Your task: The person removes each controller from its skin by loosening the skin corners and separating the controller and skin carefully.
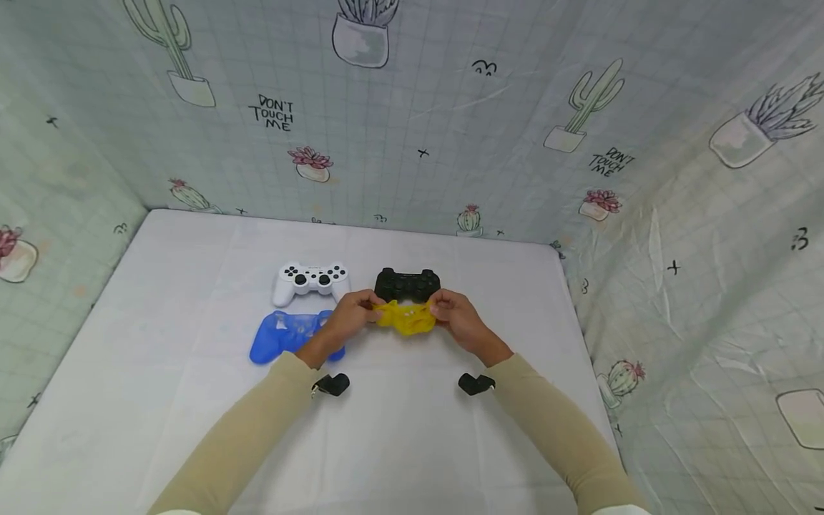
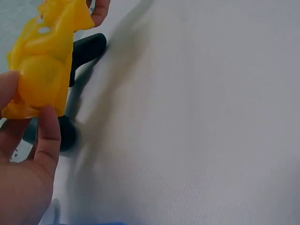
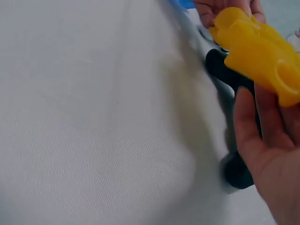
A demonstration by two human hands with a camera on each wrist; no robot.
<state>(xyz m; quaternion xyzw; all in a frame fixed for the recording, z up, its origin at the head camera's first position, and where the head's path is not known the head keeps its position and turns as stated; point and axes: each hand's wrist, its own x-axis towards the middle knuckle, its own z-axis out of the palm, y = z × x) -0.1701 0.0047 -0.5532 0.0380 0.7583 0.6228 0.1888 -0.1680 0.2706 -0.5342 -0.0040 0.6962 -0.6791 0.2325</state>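
Between my two hands is a yellow, soft-looking controller cover, crumpled and raised over the table. My left hand pinches its left end; in the left wrist view the thumb and fingers hold the yellow cover by its edge. The other end is held by my right hand, whose fingers bend around the yellow cover in the right wrist view. Just behind the cover lies a black game controller, its grips partly hidden by the cover.
To the left lies a white game controller, with a blue controller cover in front of it, partly behind my left arm. The white-covered table meets a patterned cloth wall at the back.
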